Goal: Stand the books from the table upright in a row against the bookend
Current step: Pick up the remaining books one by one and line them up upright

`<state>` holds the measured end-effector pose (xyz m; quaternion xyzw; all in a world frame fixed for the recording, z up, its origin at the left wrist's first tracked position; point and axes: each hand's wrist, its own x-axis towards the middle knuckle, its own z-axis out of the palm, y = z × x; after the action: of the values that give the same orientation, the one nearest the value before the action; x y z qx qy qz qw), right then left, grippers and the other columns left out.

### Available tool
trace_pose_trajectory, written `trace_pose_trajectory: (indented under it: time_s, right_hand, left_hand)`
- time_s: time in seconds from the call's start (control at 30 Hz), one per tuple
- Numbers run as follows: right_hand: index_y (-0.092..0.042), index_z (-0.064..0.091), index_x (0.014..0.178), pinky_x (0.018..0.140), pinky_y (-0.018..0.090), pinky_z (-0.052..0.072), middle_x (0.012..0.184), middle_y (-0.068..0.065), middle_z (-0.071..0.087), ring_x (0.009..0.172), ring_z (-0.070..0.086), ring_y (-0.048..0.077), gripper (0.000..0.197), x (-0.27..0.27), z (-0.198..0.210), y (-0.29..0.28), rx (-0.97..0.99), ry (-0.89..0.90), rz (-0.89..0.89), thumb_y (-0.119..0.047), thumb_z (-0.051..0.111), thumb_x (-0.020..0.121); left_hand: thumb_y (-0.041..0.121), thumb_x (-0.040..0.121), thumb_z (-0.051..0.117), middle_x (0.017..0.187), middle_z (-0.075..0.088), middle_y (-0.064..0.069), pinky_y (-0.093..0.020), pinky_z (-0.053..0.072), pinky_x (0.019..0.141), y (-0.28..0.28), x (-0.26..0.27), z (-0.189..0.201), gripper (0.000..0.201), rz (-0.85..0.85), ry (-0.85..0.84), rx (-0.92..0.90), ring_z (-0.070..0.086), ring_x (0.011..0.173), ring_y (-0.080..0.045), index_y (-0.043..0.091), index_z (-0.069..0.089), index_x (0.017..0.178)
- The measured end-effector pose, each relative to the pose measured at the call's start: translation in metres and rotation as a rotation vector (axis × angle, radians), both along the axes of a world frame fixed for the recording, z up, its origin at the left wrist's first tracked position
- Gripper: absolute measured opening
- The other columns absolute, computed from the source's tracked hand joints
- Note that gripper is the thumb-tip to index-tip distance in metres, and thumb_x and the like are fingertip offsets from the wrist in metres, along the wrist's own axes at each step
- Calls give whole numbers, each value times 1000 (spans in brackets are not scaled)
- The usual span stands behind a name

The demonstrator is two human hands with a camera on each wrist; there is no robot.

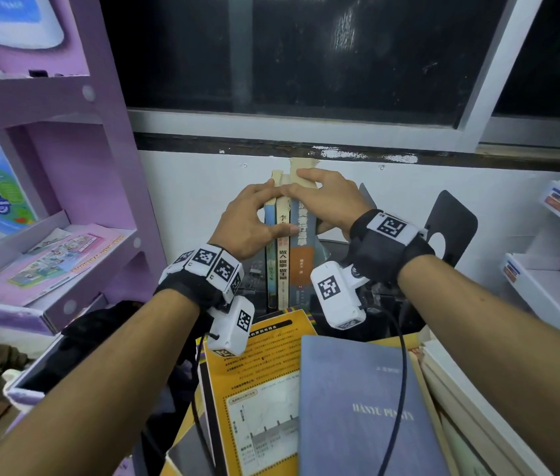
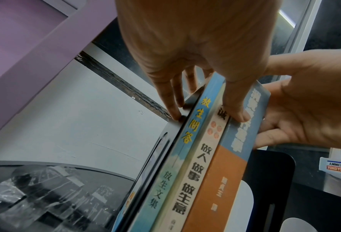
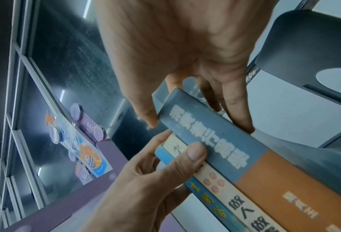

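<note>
Even indoor light, moderately bright, with the window (image 1: 306, 53) above the clasped hands black and carrying a smeared white glare patch. Edges of the head view bow outward, and the purple shelf (image 1: 65, 187) left of the grip leans. Both wrist views are soft: the left hand (image 2: 195, 51) and right hand (image 3: 175, 47) blur up close, and the blue-and-orange spine (image 3: 215, 141) between them has smeared lettering
</note>
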<state>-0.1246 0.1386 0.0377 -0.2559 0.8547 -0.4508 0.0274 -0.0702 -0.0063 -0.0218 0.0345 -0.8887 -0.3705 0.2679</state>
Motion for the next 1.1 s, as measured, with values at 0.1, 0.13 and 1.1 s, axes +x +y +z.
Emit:
trace_pose_trajectory:
  time_s: [0.1,0.13,1.1]
  right_hand:
    - [-33,43,142,71,37,61,130,-2,57,102,64,19,65,3,0,3,22,-40,19,-53,63,83]
    - [-34,42,142,70,35,60,133,-2,55,103,63,18,66,4,0,5,34,-41,24,-55,61,83]
    - [-22,54,120,85,35,56,118,10,61,101,65,25,33,44,0,92,307,-117,174,-37,60,92]
  left_hand:
    - [36,73,81,145,43,1,-44,40,107,2,0,1,63,-2,5,-15,45,130,-16,31,55,130]
    - [35,73,80,146,43,0,-43,40,107,2,1,1,62,-1,10,-22,45,130,-17,30,55,130]
    - [29,89,66,146,36,-10,-39,43,100,42,52,32,64,137,-219,2,47,126,-28,12,35,142]
